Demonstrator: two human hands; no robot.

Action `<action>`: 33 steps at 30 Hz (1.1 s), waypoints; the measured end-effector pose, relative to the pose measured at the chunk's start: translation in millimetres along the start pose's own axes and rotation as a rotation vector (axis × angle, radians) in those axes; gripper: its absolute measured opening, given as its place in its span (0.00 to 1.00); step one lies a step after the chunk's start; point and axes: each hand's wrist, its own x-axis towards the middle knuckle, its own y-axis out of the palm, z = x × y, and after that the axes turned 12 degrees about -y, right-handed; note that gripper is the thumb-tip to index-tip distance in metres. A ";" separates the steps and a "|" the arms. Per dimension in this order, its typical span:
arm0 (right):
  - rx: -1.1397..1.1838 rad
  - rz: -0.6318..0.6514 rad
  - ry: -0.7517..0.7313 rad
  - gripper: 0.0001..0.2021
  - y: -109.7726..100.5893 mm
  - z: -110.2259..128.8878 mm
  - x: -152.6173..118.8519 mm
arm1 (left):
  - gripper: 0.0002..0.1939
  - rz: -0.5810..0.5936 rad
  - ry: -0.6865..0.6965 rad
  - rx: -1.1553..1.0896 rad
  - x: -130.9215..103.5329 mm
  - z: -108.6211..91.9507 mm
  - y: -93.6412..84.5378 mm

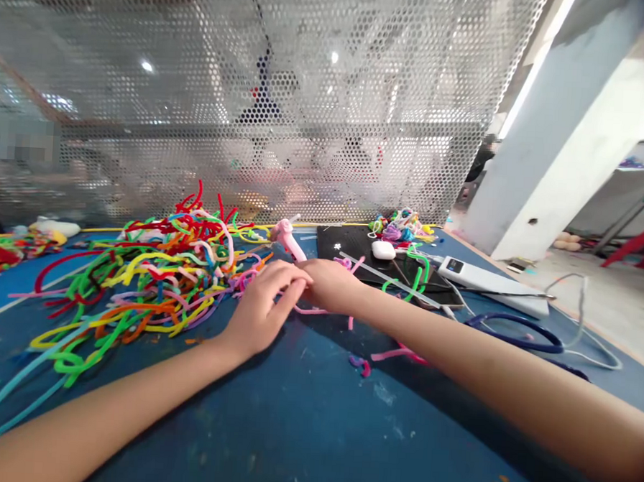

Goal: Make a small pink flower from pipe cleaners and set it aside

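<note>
My left hand [267, 303] meets my right hand [327, 284] near the middle of the blue table [269, 418]. The left thumb and fingers are pinched together against the right hand's fingers, and whatever lies between them is too small to make out. Just beyond the hands a pink tool or rolled pink piece [289, 241] sticks up. A pink fuzzy stem [312, 311] shows under my right hand. Left of my hands lies a large tangled heap of coloured fuzzy stems [158, 275].
A perforated metal screen [307, 103] stands along the far edge. To the right are a black board [333, 238], a white earphone case [383, 250], a white power bank [492, 282], a dark blue loop [516, 336] and white cables. Pink scraps [397, 353] lie nearer.
</note>
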 end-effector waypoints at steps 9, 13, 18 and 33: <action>0.106 -0.459 0.172 0.10 -9.4 -19.2 -6.9 | 0.10 0.221 -0.143 0.044 42.2 54.3 13.2; 0.113 -0.700 0.204 0.09 -28.3 -0.8 -18.3 | 0.06 0.137 -0.146 0.080 62.6 63.2 17.7; 0.734 -0.787 0.223 0.08 -48.8 32.8 -41.5 | 0.10 -0.030 -0.142 0.041 58.6 48.5 12.3; 1.596 -0.529 0.409 0.23 0.6 33.7 -86.8 | 0.16 0.114 -0.382 -0.454 -15.9 -17.9 8.1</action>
